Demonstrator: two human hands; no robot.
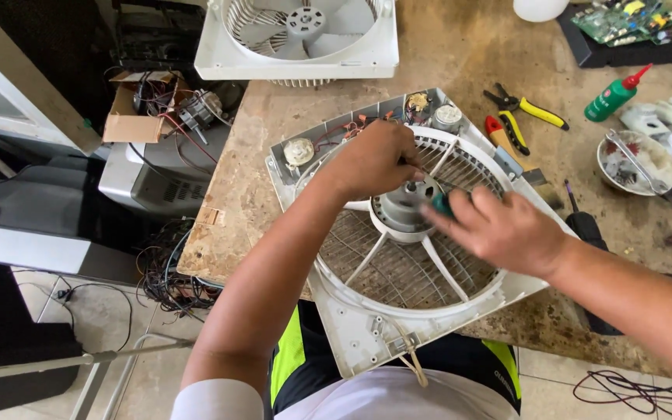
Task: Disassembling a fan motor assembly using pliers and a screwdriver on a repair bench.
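At the fan frame point(398, 311) hub on the counter point(445, 54), the right hand point(499, 229) has its grip closed on a teal tool handle point(442, 204) against the motor point(406, 204). Just left of that grip, the left hand point(371, 159) rests fingers curled on the motor; what it holds cannot be told.

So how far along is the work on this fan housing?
Done: the fan housing lies open on the table, motor exposed. In hand: left hand at the motor, right hand holding a green-handled tool. Left: second fan frame sits apart.
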